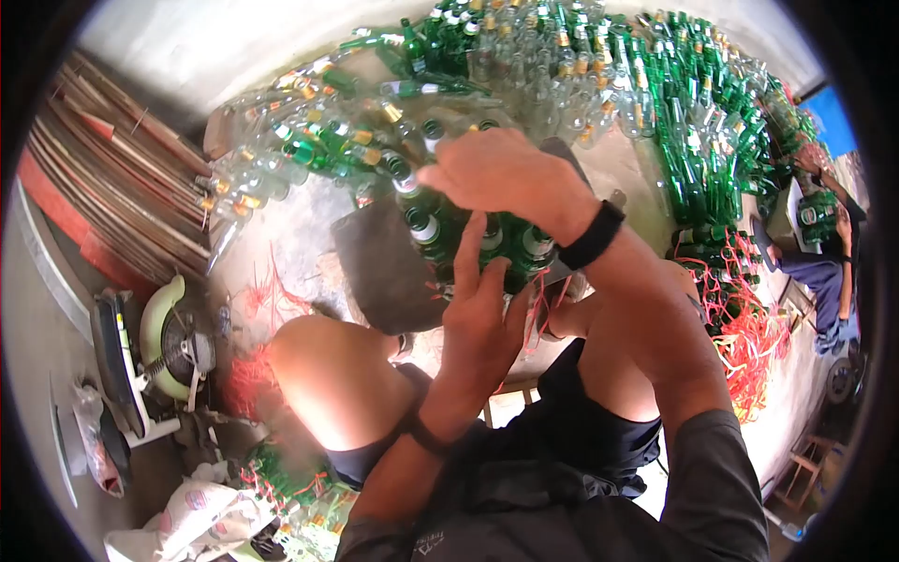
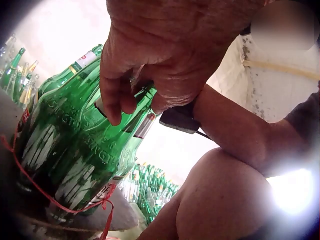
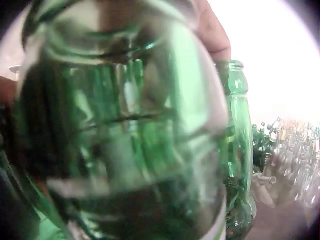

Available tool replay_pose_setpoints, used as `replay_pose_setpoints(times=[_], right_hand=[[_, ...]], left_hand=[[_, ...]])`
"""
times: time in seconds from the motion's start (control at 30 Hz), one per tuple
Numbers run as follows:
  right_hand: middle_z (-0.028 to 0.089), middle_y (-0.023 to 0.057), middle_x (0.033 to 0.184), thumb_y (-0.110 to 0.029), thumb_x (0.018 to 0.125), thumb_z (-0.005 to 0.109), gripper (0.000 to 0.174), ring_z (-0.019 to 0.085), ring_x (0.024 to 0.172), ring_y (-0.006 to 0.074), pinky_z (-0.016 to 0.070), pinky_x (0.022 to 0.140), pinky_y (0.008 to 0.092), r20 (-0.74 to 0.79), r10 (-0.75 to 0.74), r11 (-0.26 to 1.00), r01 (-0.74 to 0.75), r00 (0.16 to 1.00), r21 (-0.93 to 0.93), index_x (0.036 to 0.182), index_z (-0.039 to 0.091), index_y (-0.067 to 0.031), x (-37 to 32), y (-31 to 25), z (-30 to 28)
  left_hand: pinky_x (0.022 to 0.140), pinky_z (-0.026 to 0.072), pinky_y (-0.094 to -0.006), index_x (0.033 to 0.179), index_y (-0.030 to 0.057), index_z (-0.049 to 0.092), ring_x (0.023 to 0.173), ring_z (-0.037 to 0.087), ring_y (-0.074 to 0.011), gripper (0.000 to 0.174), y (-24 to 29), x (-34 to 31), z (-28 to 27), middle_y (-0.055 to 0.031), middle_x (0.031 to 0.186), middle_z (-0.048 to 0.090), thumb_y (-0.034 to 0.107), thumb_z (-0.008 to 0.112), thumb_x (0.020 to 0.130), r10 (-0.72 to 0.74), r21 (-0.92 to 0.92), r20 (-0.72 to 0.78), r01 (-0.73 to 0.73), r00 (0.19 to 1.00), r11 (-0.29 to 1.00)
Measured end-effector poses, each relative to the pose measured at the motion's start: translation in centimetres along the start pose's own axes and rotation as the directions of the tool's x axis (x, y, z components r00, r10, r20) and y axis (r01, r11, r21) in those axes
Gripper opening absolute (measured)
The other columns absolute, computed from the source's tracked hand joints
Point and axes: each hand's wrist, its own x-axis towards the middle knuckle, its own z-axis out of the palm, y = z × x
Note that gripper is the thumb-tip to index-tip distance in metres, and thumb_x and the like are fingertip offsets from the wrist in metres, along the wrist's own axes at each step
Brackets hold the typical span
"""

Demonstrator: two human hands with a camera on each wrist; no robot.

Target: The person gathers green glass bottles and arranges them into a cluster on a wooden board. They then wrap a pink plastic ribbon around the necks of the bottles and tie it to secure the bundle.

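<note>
Green glass bottles (image 1: 426, 229) stand bunched upright on a dark grey slab (image 1: 375, 272), with red twine (image 2: 55, 202) round their lower part in the left wrist view. My left hand (image 1: 482, 323) (image 2: 160, 50) lies over the near necks and shoulders, its fingers extended and touching the glass. Above the bunch's far side, my right hand (image 1: 510, 173) bends over the tops, its fingertips mostly hidden from the head view. In the right wrist view a large blurred green bottle (image 3: 135, 130) fills the picture, with right-hand fingers (image 3: 212, 32) curled behind its upper part.
Masses of green and clear bottles (image 1: 562, 75) lie and stand along the wall. Red twine heaps (image 1: 749, 351) and tied bottles are at the right, near another person (image 1: 829, 253). Stacked boards (image 1: 112, 169) and a wheeled machine (image 1: 169, 347) stand left.
</note>
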Motion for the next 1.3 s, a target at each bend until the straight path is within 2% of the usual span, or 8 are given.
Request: replay_pose_setpoints(times=[0.43,0.5,0.7,0.9,1.07,1.2,1.23,1.3], right_hand=[[0.068,0.0252,0.086,-0.041,0.099,0.053,0.044,0.065,0.088,0.0472,0.0506,0.079,0.0553,-0.115,-0.001,0.999,0.005,0.993,0.032,0.088,0.065,0.0002,-1.6,0.7,0.7],[0.068,0.0242,0.087,-0.038,0.097,0.055,0.038,0.065,0.089,0.0467,0.0508,0.079,0.0550,-0.286,-0.047,0.999,0.044,0.957,-0.018,0.089,0.065,-0.0020,-2.1,0.9,0.5],[0.067,0.0180,0.083,-0.028,0.093,0.059,0.026,0.064,0.082,0.0412,0.0503,0.071,0.0502,-0.432,-0.159,0.984,0.109,0.888,-0.138,0.087,0.063,-0.0037,-5.5,1.3,-4.0],[0.066,0.0217,0.080,-0.022,0.091,0.061,0.021,0.065,0.082,0.0433,0.0514,0.072,0.0526,-0.384,-0.112,0.993,0.088,0.916,-0.079,0.083,0.065,-0.0029,-12.8,0.0,-7.3],[0.064,0.0209,0.081,-0.019,0.092,0.062,0.017,0.063,0.082,0.0425,0.0497,0.071,0.0501,-0.243,-0.074,0.996,0.062,0.967,-0.060,0.091,0.062,-0.0017,-19.3,0.7,-4.6],[0.063,0.0184,0.089,-0.018,0.092,0.063,0.016,0.063,0.085,0.0408,0.0497,0.074,0.0484,-0.225,0.079,0.995,-0.089,0.971,-0.038,0.097,0.061,-0.0019,-23.3,-0.8,-0.9],[0.063,0.0184,0.089,-0.018,0.092,0.063,0.016,0.063,0.085,0.0408,0.0497,0.074,0.0484,-0.242,0.066,0.996,-0.079,0.968,-0.043,0.097,0.061,-0.0019,-23.5,-0.4,0.2],[0.063,0.0181,0.098,-0.018,0.091,0.064,0.019,0.063,0.092,0.0405,0.0508,0.079,0.0488,-0.007,-0.090,0.988,0.088,0.996,-0.123,0.100,0.061,-0.0012,-23.7,0.3,2.4]], left_hand=[[0.071,0.0568,-0.0352,0.108,-0.0053,0.062,0.092,0.070,-0.0304,0.032,-0.6,-0.3,0.2,-0.0232,0.155,0.040,-0.001,0.076,0.080,0.050,0.037,-0.027,-0.049,0.998,0.998],[0.070,0.0566,-0.0348,0.109,-0.0051,0.061,0.092,0.070,-0.0305,0.032,-0.8,-0.4,0.3,-0.0234,0.155,0.040,0.000,0.076,0.080,0.061,0.047,-0.020,-0.060,0.998,0.997],[0.083,0.0562,-0.0379,0.115,-0.0044,0.060,0.117,0.062,-0.0379,0.036,-0.5,-0.4,0.1,-0.0260,0.155,0.038,0.000,0.075,0.083,0.155,0.075,-0.042,-0.152,0.987,0.986],[0.091,0.0546,-0.0397,0.124,-0.0017,0.058,0.128,0.055,-0.0418,0.045,-0.7,-0.6,0.2,-0.0270,0.155,0.038,-0.002,0.075,0.082,0.151,0.007,-0.034,-0.151,0.988,0.989],[0.090,0.0545,-0.0396,0.128,-0.0009,0.056,0.130,0.053,-0.0420,0.050,-0.3,-1.1,0.1,-0.0272,0.154,0.039,-0.004,0.074,0.081,0.212,0.050,-0.053,-0.210,0.976,0.976],[0.083,0.0563,-0.0367,0.132,-0.0003,0.054,0.117,0.061,-0.0383,0.055,-0.3,-1.9,0.0,-0.0257,0.153,0.041,-0.008,0.072,0.080,0.192,0.078,-0.074,-0.186,0.979,0.979],[0.079,0.0570,-0.0355,0.133,0.0000,0.054,0.109,0.065,-0.0361,0.056,-0.4,-2.1,-0.1,-0.0250,0.153,0.041,-0.009,0.071,0.080,0.176,0.065,-0.078,-0.172,0.981,0.983],[0.072,0.0572,-0.0335,0.134,0.0001,0.053,0.094,0.067,-0.0315,0.057,-0.7,-2.6,-0.1,-0.0238,0.153,0.042,-0.011,0.069,0.081,0.174,0.073,-0.086,-0.168,0.981,0.983]])
